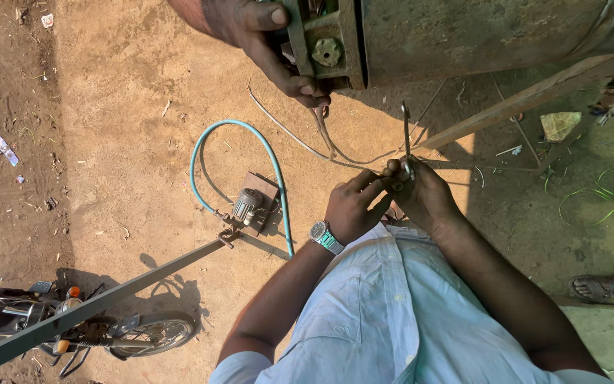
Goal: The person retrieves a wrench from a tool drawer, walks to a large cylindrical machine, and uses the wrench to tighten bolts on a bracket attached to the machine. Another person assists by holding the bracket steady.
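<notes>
Hands: 2 own, 1 other person's (264,35) on rusty frame (328,46).
Left hand (353,206): grip pinching wrench (406,146).
Right hand (424,192): grip closed on wrench.
Hose (268,153): 1.
Motor (248,205): 1.

Both hands, left hand (353,206) and right hand (424,193), pinch thin metal tool (406,139); pump (248,205) on dirt.

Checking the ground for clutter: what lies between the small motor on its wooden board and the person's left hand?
Head view: only bare dirt between motor and left hand, crossed by the blue-green hose.
</notes>
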